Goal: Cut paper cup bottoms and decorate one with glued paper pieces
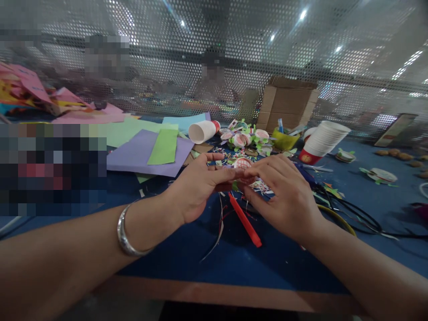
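Perforated metal (150, 67) backs a blue table (214, 265) where the left hand (197, 189) and right hand (286, 196), fingers curled, pinch a red-gridded disc (243, 163), seemingly unfinished; completed-looking paper turtles (240, 141) lie beyond.

Bright lights (302, 15) gleam at a perforated grey screen (150, 62) behind a blue table (284, 269).

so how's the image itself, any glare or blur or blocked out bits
Head view: bright glare spots dot the perforated panel; head view: coarse pixel blocks hide part of the left side and patches around the panel; head view: the brown lumps at far right look soft, while the left hand, right hand and red pen look clearer.
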Available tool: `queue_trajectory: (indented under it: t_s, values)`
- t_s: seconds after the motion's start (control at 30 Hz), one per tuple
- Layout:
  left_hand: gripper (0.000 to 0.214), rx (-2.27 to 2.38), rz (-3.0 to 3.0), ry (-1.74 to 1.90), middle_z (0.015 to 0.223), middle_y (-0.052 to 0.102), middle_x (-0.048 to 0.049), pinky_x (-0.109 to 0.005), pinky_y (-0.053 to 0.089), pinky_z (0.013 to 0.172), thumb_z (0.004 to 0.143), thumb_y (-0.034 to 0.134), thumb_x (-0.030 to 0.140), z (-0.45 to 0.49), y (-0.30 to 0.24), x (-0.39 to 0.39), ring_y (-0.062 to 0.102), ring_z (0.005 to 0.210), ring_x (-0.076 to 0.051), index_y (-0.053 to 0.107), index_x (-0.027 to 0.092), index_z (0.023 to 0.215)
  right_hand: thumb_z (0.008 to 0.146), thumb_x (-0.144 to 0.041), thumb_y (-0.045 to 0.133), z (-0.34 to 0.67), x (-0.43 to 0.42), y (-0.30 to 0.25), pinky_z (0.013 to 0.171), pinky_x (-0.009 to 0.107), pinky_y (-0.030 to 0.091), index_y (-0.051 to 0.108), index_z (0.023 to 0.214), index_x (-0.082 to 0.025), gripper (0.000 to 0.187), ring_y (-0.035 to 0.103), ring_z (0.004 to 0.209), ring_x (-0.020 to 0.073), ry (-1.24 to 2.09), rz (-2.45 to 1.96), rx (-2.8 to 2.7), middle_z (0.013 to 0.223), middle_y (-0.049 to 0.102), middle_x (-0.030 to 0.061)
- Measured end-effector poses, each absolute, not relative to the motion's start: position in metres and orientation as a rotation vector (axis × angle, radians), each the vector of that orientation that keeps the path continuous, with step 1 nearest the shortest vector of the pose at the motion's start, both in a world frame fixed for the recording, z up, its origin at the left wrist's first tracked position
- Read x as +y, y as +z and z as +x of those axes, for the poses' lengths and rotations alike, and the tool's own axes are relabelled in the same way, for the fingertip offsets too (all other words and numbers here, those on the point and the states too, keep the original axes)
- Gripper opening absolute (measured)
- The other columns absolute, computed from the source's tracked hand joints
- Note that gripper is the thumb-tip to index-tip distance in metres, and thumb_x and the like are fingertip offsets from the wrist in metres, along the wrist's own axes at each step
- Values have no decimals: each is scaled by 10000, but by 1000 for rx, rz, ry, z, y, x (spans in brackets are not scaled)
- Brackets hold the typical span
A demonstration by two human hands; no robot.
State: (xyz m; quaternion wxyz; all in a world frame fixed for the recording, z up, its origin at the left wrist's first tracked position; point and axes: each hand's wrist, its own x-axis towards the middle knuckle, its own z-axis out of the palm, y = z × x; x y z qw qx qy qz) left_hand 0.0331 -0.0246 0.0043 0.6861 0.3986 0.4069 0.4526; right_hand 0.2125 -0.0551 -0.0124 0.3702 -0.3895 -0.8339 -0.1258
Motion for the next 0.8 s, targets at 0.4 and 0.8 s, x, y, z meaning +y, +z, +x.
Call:
queue_trajectory:
  t_s: [0.4,0.8]
  values:
    - [468,871,855,1015,908,776,-102,-304,600,784,817,769,15,33,6,-26,754,758,-171,468,167,1141,917,-177,640,214,-56,-13,833,456,485,641,943,-181,27,618,913,288,-363,-1035,-2132,935,721,104]
    - [366,864,823,997,960,763,-98,-280,615,761,823,771,27,33,6,-25,741,806,-164,523,165,1054,919,-149,633,211,-57,-9,828,446,479,640,940,-168,29,616,905,287,-387,-1023,-2117,921,718,113]
